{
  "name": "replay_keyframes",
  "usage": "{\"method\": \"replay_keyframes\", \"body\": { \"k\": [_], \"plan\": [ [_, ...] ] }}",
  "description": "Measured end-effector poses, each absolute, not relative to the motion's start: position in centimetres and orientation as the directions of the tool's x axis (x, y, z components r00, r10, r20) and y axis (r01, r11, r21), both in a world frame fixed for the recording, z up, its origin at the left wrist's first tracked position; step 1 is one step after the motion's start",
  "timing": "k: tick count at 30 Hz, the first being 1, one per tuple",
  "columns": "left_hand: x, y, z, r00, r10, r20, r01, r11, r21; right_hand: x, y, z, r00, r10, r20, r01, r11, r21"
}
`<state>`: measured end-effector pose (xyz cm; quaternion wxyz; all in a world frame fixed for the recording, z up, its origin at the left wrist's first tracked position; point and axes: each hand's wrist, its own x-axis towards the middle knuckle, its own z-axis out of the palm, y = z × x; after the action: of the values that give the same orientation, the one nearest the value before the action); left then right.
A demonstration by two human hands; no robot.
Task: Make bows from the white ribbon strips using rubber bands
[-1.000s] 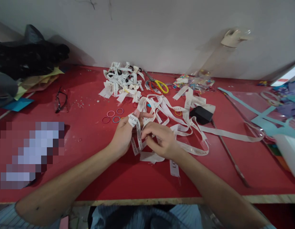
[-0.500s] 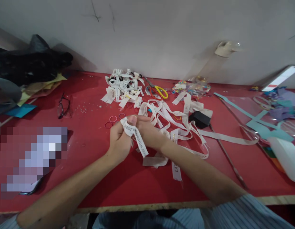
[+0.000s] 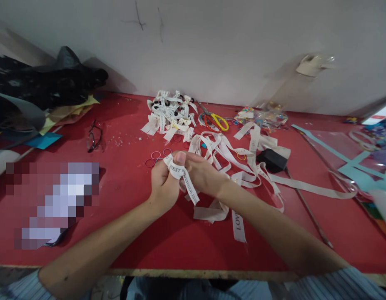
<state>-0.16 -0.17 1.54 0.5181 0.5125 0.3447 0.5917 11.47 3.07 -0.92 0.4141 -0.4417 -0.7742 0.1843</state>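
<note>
My left hand (image 3: 166,187) is closed on a white printed ribbon (image 3: 190,186), its thumb pressing the looped part. The words "BEST WISHES" show on the strip that hangs down between my hands. My right hand (image 3: 205,173) touches the left one, its fingers curled round the back of the same ribbon; the fingertips are partly hidden. Loose white ribbons (image 3: 225,154) lie tangled behind and to the right of my right hand. Small coloured elastic rings (image 3: 155,155) rest just beyond my left hand. Farther back is a pile of knotted white ribbon pieces (image 3: 168,114).
Yellow-handled scissors (image 3: 219,122) lie by the pile. Eyeglasses (image 3: 94,136) and a black bag (image 3: 64,79) are at the left. A black block (image 3: 272,160), a thin rod (image 3: 311,216) and pale blue strips (image 3: 357,166) occupy the right of the red table (image 3: 143,254).
The whole view has shifted, so the table's things appear farther right. Both hands keep nearly the same hold on the ribbon, with the fingers moved only slightly.
</note>
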Motion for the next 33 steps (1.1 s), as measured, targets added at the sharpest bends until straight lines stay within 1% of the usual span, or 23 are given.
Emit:
{"method": "replay_keyframes", "body": {
  "k": [3,4,5,6,7,8,9,11,14,18,21,28,33],
  "plan": [
    [-0.2,0.3,1.4,0.076,0.953,0.294,-0.259,-0.266,0.929,13.6,1.9,0.0,-0.375,0.840,0.393,0.480,0.539,-0.693],
    [-0.3,0.4,1.4,0.093,0.947,0.308,-0.246,-0.278,0.929,14.3,1.2,0.2,-0.392,0.842,0.372,0.459,0.529,-0.714],
    [-0.3,0.6,1.4,0.112,0.941,0.320,-0.228,-0.289,0.930,14.9,0.5,0.4,-0.367,0.863,0.349,0.427,0.489,-0.761],
    [-0.4,0.7,1.3,0.128,0.935,0.329,-0.209,-0.299,0.931,15.4,-0.2,0.4,-0.270,0.918,0.290,0.297,0.366,-0.882],
    [-0.5,0.9,1.3,0.139,0.932,0.335,-0.186,-0.307,0.933,15.7,-0.8,0.4,-0.207,0.959,0.195,0.149,0.228,-0.962],
    [-0.5,1.0,1.3,0.141,0.930,0.341,-0.163,-0.318,0.934,15.9,-1.3,0.3,-0.177,0.977,0.120,0.016,0.125,-0.992],
    [-0.6,1.1,1.3,0.140,0.925,0.354,-0.142,-0.335,0.931,16.1,-1.7,0.1,-0.154,0.985,0.073,-0.097,0.058,-0.994],
    [-0.7,1.3,1.2,0.136,0.910,0.391,-0.104,-0.380,0.919,16.1,-2.0,-0.2,-0.131,0.991,0.004,-0.294,-0.035,-0.955],
    [-1.0,1.7,1.0,0.102,0.882,0.460,-0.045,-0.457,0.888,16.0,-2.1,-0.3,-0.121,0.990,-0.079,-0.465,-0.127,-0.876],
    [-1.3,2.2,0.5,0.018,0.836,0.549,0.058,-0.549,0.834,15.7,-2.2,-0.2,-0.174,0.978,-0.118,-0.530,-0.194,-0.826],
    [-1.5,2.3,0.5,-0.002,0.796,0.605,0.138,-0.599,0.789,15.5,-2.3,0.0,-0.213,0.967,-0.139,-0.548,-0.236,-0.802],
    [-1.9,2.6,0.8,0.106,0.689,0.717,0.263,-0.715,0.648,15.4,-2.6,0.0,-0.232,0.959,-0.160,-0.581,-0.268,-0.769],
    [-1.8,2.6,0.5,0.201,0.645,0.737,0.231,-0.762,0.604,15.0,-2.9,-0.1,-0.206,0.971,-0.120,-0.586,-0.221,-0.779]
  ]
}}
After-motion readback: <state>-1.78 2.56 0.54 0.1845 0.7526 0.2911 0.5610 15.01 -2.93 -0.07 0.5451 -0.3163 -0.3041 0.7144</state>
